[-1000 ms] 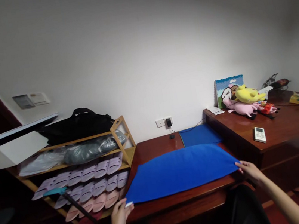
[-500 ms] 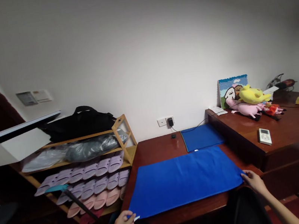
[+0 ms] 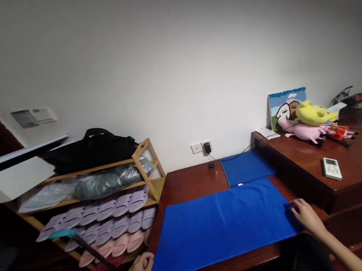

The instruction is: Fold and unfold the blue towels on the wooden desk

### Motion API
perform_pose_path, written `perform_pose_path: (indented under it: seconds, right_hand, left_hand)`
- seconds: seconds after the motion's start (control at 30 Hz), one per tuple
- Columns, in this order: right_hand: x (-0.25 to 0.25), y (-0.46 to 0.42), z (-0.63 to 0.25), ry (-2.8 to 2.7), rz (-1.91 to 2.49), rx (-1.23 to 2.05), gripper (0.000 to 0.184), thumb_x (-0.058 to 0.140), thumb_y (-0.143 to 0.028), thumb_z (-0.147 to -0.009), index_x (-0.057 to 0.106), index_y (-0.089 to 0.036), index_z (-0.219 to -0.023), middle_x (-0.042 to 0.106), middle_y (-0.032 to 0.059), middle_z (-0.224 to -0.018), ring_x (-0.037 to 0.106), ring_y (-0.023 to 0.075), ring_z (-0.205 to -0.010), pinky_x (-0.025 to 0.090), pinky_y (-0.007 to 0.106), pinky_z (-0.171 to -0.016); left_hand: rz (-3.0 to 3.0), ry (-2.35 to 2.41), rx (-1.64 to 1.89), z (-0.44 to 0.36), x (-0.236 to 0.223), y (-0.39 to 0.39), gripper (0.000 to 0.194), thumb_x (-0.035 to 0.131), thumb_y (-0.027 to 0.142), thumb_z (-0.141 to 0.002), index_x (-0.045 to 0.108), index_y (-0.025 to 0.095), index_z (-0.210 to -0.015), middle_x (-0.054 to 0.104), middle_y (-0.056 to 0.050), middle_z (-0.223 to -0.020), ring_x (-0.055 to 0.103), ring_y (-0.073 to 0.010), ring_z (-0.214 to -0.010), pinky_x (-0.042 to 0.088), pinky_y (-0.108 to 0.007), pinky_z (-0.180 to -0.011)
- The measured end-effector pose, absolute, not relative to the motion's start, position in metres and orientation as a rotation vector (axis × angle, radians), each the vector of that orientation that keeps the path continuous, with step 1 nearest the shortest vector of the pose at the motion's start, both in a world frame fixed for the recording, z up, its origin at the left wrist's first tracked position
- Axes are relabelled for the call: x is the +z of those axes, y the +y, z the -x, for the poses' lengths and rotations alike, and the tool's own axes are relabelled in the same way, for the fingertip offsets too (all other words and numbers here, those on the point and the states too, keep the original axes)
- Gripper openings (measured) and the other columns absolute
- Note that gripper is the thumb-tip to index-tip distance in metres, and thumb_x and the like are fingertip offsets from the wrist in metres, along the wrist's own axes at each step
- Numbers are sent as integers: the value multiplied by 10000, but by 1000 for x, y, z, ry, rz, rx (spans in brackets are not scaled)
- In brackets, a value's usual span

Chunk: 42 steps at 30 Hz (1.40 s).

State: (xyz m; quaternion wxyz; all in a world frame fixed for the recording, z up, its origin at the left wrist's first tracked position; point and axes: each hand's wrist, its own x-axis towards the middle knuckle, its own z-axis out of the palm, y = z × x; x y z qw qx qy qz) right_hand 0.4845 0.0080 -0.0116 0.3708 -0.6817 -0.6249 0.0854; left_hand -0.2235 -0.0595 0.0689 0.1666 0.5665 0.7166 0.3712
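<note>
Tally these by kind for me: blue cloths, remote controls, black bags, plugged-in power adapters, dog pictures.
Blue cloths: 2 (the spread cloth and the cloth behind it)
Remote control: 1
Black bag: 1
Plugged-in power adapter: 1
Dog picture: 1
Total: 6

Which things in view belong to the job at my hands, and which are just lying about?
In the job, as I judge it:
Large blue cloth, spread out, right hand at its right edge
Dark red wooden table beneath
Possibly the smaller green-edged blue cloth behind

Lying about:
Yellow plush toy
White remote control
Black fabric bag
</note>
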Motion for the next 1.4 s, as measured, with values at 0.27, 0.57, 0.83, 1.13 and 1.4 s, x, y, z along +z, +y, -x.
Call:
perform_pose_path:
  seconds: [0.27, 0.57, 0.83, 1.13, 1.4]
  right_hand:
    - [19, 115, -406, -1946, 1760, 142, 494, 411, -369, -962, 707, -218, -1328, 650, 139, -1435, 602, 288, -1331, 430, 418, -1171]
    - [-30, 146, -419, -2049, 2216, 134, 637, 274, -509, -1046, 352, -295, -1641, 317, 44, -1719, 238, 295, -1593, 206, 496, -1293]
    - [-20, 142, -426, -2003, 2424, 122, 633, 229, -499, -1050, 281, -336, -1660, 264, 28, -1740, 225, 248, -1600, 227, 505, -1273]
    - [25, 141, -339, -1995, 2339, -143, 585, 318, -310, -1015, 525, -148, -1537, 470, 144, -1627, 351, 344, -1540, 236, 557, -1254]
    - [27, 131, -95, -2466, 1382, 410, 671, 290, -497, -1064, 319, -168, -1648, 285, 77, -1715, 210, 247, -1603, 170, 467, -1314]
  left_hand:
    - [-1788, 1821, 1113, 182, 68, 63, 306, 755, 498, -647, 795, 309, -884, 790, -96, -1098, 689, -352, -1136, 463, -469, -1121]
    - [-2188, 2191, 352, 204, -10, 131, 651, 376, 520, -1009, 462, 216, -1579, 402, -100, -1686, 345, -274, -1570, 276, -502, -1287]
    - [-2198, 2252, 275, 211, -18, 126, 628, 400, 549, -1037, 412, 281, -1605, 336, -103, -1713, 311, -296, -1581, 286, -512, -1279]
    - [-2196, 2254, 311, 201, -6, 114, 620, 351, 543, -1056, 398, 272, -1612, 315, -98, -1719, 296, -271, -1587, 273, -491, -1287]
    - [-2163, 2267, 330, 202, -7, 115, 614, 353, 531, -1050, 402, 283, -1610, 332, -78, -1717, 298, -259, -1589, 268, -476, -1289]
